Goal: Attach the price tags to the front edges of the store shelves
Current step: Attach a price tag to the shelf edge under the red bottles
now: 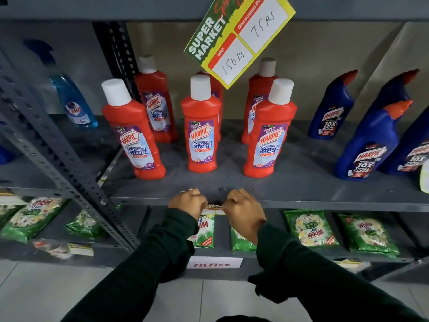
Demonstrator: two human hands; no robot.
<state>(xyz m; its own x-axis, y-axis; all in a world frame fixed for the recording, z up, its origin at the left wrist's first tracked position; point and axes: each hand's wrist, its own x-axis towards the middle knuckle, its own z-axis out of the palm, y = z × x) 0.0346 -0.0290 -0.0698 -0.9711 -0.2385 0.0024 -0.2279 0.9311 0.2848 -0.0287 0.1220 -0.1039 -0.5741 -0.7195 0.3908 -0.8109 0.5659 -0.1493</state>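
A small yellow and white price tag (214,209) sits against the front edge of the grey metal shelf (325,202), mostly hidden between my two hands. My left hand (186,203) pinches its left end, with rings on the fingers. My right hand (243,206) pinches its right end, fingers curled. A large green and yellow price card (239,40), marked 150 Rs and 75 Rs, hangs tilted from the shelf above.
Several red Harpic bottles (202,126) stand on the shelf just behind my hands. Blue Harpic bottles (366,145) stand at the right, a blue Colin bottle (74,101) at the left. Green Wheel packets (311,228) lie below. A slanted perforated upright (69,163) runs left.
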